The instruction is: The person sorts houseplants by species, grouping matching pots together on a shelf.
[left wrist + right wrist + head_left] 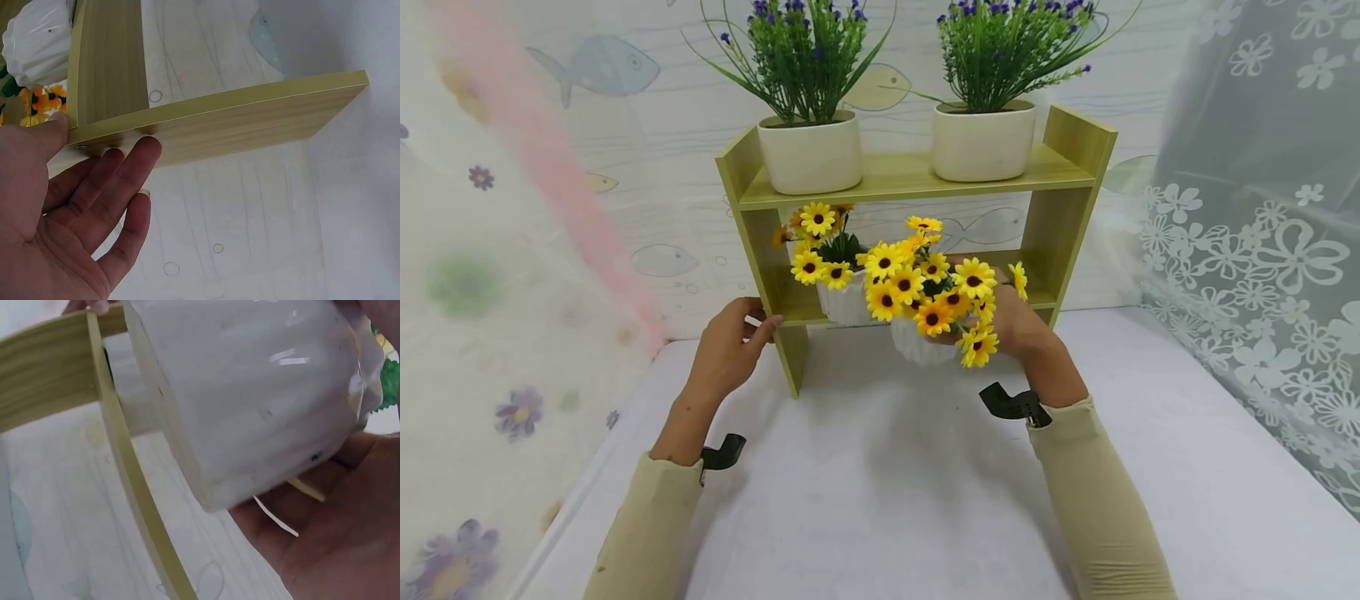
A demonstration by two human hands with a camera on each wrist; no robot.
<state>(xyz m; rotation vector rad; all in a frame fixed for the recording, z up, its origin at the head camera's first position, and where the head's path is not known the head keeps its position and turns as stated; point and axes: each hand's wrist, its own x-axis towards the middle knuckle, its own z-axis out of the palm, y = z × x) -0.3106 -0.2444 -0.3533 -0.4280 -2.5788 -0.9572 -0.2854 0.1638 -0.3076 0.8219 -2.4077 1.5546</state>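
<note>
My right hand (1021,323) grips a white fluted flowerpot (917,343) of yellow artificial sunflowers (906,285), held in front of the wooden shelf's (1067,225) middle board. In the right wrist view the pot (250,400) is tilted, its base lifted off the board, and my fingers wrap its side. At the shelf's left side panel, my left hand (726,350) pinches the edge. The left wrist view has the thumb at the panel's (225,119) front edge and fingertips against its outer face. A second sunflower pot (846,298) stands on the middle board at left.
On the top board stand two smooth cream pots (811,157) (983,146) of purple flowers and long leaves. The shelf rests on a white-covered table (880,500). Behind hangs a fish-print curtain (662,260); a lace-flower curtain (1262,292) borders the right.
</note>
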